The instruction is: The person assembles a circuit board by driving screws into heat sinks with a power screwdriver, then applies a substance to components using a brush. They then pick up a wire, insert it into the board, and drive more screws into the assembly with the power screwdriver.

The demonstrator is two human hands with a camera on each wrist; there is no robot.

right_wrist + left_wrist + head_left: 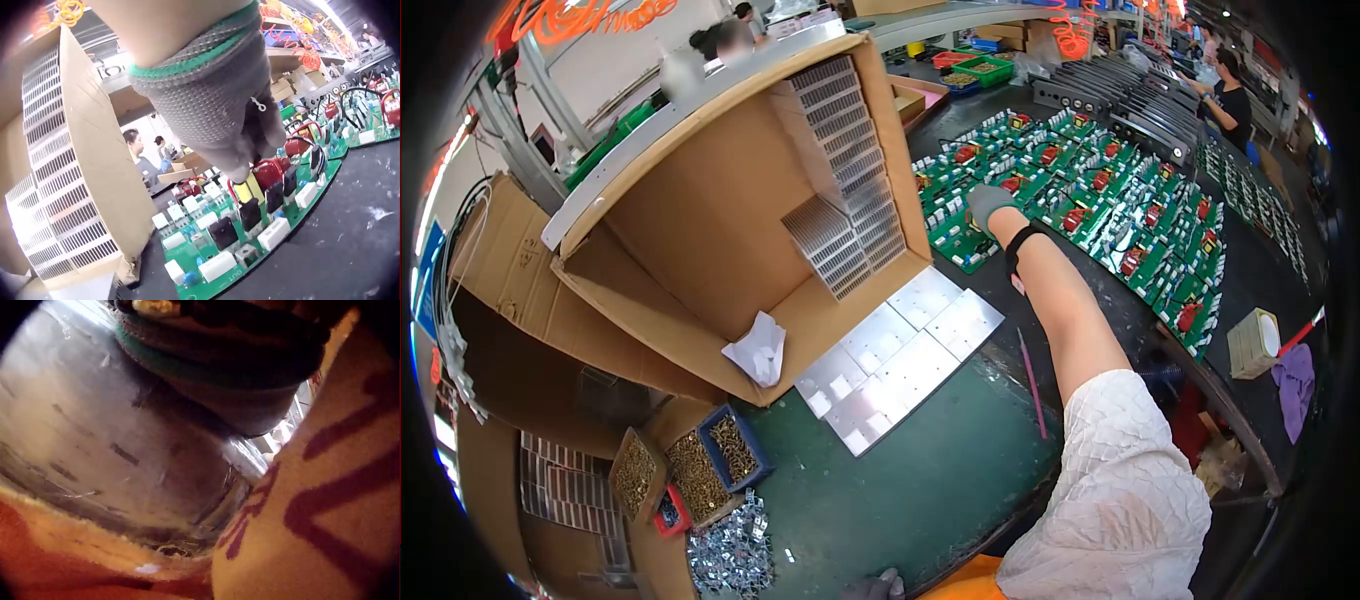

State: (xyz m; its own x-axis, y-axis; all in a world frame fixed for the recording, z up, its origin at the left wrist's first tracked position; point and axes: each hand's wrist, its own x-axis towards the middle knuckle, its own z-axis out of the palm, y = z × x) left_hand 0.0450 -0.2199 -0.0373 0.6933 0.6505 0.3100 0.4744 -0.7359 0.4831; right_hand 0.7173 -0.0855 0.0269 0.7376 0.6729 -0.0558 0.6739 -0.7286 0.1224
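Note:
My right hand [990, 205], in a grey knit glove, reaches to the near left corner of a group of green circuit boards. In the right wrist view its thumb and fingers pinch the red and yellow parts standing on one circuit board [219, 286], which lies on the dark table. My left hand [875, 586], also gloved, is low at the near table edge, mostly cut off in the head view. The left wrist view shows its dark glove [206, 381] over the worn tabletop, its fingers hidden; nothing shows in it.
A cardboard box [700, 170] with slotted metal pieces [850, 160] stands on its side. Flat metal plates [900, 370] lie before it. Bins of screws [735, 450] and a pile of small metal clips [730, 550] are at left; a purple cloth [1293, 390] is at right.

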